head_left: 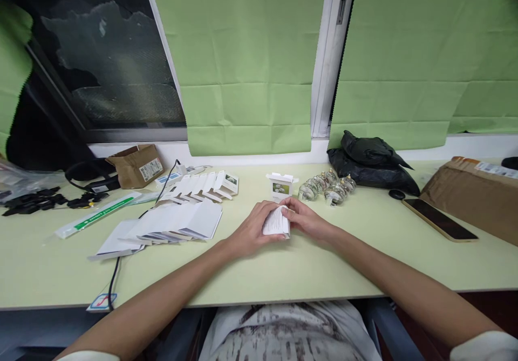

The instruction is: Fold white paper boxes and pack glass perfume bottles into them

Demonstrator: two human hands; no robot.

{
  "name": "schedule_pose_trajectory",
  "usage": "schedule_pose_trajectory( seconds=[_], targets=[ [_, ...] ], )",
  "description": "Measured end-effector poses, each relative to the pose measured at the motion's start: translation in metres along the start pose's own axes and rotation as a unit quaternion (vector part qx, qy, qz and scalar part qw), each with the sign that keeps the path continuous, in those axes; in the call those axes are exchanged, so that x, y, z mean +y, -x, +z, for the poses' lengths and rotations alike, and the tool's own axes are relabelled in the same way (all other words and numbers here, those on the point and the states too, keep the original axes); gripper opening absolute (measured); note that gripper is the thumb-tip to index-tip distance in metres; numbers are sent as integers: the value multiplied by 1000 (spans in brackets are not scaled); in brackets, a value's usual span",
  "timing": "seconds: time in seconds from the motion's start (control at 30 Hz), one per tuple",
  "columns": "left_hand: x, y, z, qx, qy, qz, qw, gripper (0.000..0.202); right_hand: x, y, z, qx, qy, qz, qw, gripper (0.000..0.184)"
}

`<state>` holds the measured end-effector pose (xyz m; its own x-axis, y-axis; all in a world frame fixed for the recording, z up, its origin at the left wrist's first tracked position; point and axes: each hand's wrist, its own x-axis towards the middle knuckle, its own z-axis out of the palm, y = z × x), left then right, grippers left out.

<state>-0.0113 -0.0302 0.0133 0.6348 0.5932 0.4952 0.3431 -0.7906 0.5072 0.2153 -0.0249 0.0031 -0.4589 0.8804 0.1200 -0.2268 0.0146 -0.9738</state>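
Observation:
Between my two hands is a small white cardboard box [275, 223] with lines of fine print on the side facing me. My left hand [256, 227] wraps its left side, fingers over the top and thumb along the bottom. My right hand [303, 218] grips the upper right edge with its fingertips. Just behind stands another white box [281, 186] with its top flap up and a green picture on the front. Several clear glass bottles with gold-coloured tops [324, 188] are grouped to the right of that box.
Flat white cartons [174, 223] lie overlapped at left, with a row of formed boxes [206, 184] behind. A black cable [115, 274] crosses the table [243, 280]. An open brown box [140, 167] stands back left. At right are black plastic bags [370, 164], a phone [439, 219] and a large brown package [473, 199].

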Motion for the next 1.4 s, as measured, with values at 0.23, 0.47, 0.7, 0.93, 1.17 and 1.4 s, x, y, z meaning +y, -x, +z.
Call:
schedule_pose_trajectory(
  seconds=[0.23, 0.47, 0.7, 0.93, 1.17, 1.4],
  targets=[
    [-4, -1, 0, 12, 19, -10, 1000, 71, -1, 2, 2, -6, 32, -25, 999, 39],
    [-6, 0, 1, 9, 25, -6, 1000, 72, -1, 2, 1, -5, 9, -3, 1000, 37],
    [-7, 0, 0, 2, 19, -12, 1000, 72, -4, 3, 1, -31, -9, 3, 999, 41],
    [-7, 0, -1, 2, 23, -11, 1000, 72, -7, 4, 2, -33, -7, 7, 999, 43],
    [-8, 0, 0, 11, 23, -14, 1000, 71, -4, 4, 1, -30, -3, -3, 1000, 42],
    [-5, -2, 0, 20, 37, -17, 999, 73, -4, 3, 2, -17, -19, 12, 1000, 42]
  ],
)
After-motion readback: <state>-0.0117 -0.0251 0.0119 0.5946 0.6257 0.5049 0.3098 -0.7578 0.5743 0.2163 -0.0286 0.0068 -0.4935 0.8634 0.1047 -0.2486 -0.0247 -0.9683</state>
